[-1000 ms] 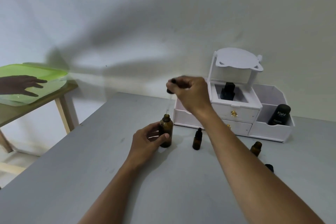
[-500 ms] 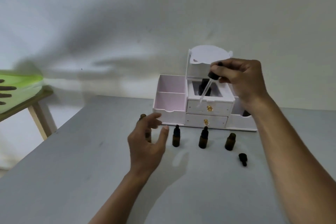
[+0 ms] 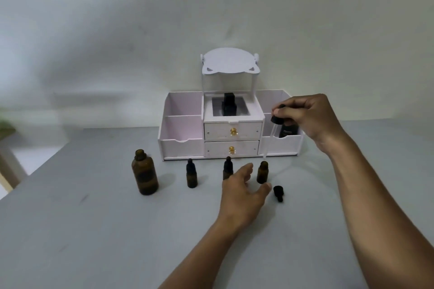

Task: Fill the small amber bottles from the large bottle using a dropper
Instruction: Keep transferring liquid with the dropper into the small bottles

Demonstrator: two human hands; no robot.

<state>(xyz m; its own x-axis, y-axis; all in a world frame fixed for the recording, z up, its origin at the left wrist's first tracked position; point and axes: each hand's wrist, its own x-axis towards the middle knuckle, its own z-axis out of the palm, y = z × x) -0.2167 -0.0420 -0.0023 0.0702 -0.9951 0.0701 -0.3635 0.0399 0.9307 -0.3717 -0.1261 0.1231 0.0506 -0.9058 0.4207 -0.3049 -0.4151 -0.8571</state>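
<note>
the right hand [image 3: 305,117] is pinched shut on the black bulb of the dropper [image 3: 270,138], whose clear tube slants down so its tip sits right at the mouth of the open small bottle [image 3: 262,172]. the left hand [image 3: 242,191] reaches toward that bottle with its grip apart, fingers and thumb spread on either side and holding nothing yet; whether the thumb touches the glass is hard to tell. the bottle's loose cap [image 3: 278,192] lies on the grey counter [image 3: 94,230] just to its right.

the large bottle [image 3: 144,173] stands uncapped and well to the left, with a darker band inside that may be its liquid level. between it and the open bottle stand two capped small bottles [image 3: 191,175], one partly hidden behind the left hand. the white organizer [image 3: 231,134] sits behind the row.

as a judgement, the task is midway: the two capped bottles look finished, though their contents cannot be read, and this third one is about to get a squeeze. what is left is filling it, probably with more trips to the large bottle, then capping it.
</note>
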